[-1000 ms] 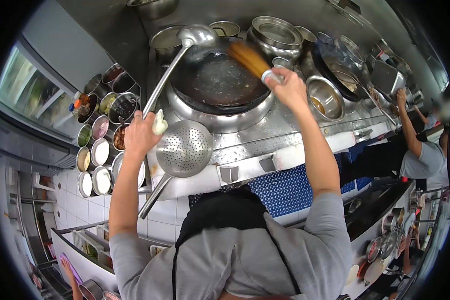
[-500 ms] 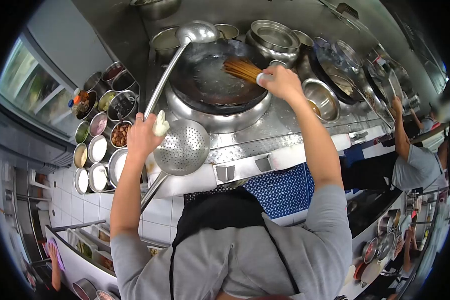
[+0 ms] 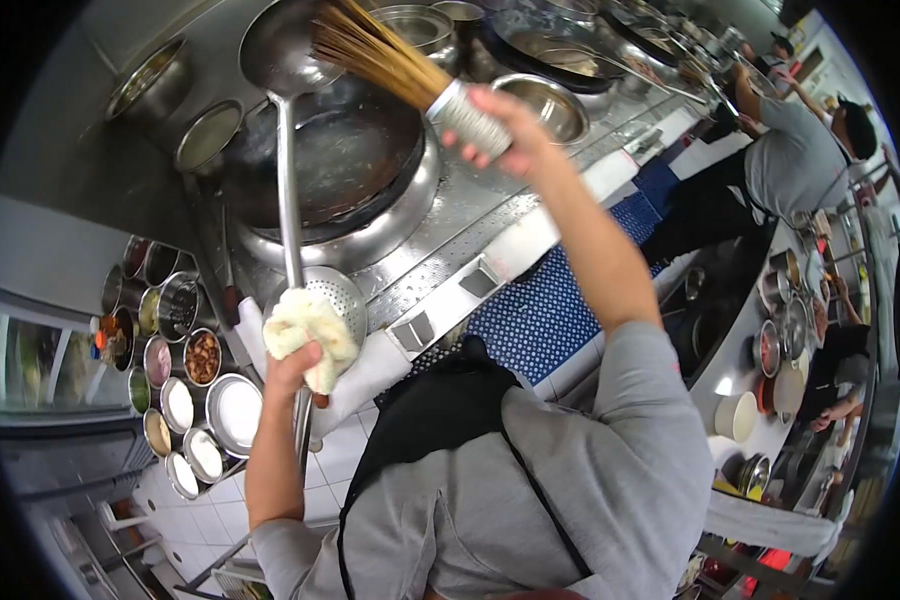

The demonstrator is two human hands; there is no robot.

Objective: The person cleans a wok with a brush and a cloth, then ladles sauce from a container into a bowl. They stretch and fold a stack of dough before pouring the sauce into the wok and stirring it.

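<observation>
My right hand (image 3: pixel 507 128) is closed round the pale wrapped handle of a bamboo wok brush (image 3: pixel 382 55), raised over the wok's right side with its bristles pointing up and left. My left hand (image 3: pixel 288 372) grips the long handle of a steel ladle (image 3: pixel 288 190), with a crumpled pale cloth (image 3: pixel 312 335) bunched at the grip. The ladle's bowl is up by the far rim of the wok, next to the bristles. Below them the dark, wet-looking wok (image 3: pixel 340 165) sits on a round steel burner ring. A perforated strainer (image 3: pixel 342 295) lies partly hidden behind the cloth.
At left stand several containers of ingredients, including a pan of white contents (image 3: pixel 234 412) and diced brown pieces (image 3: pixel 202 357). A steel bowl (image 3: pixel 545 105) sits right of the wok. Another person (image 3: pixel 800 165) works at the farther woks. A counter with bowls (image 3: pixel 736 415) runs along the right.
The brush has left the wok and is lifted beside the ladle. The ladle has turned more upright, and the cloth is now at my left hand's grip. My view has swung right.
</observation>
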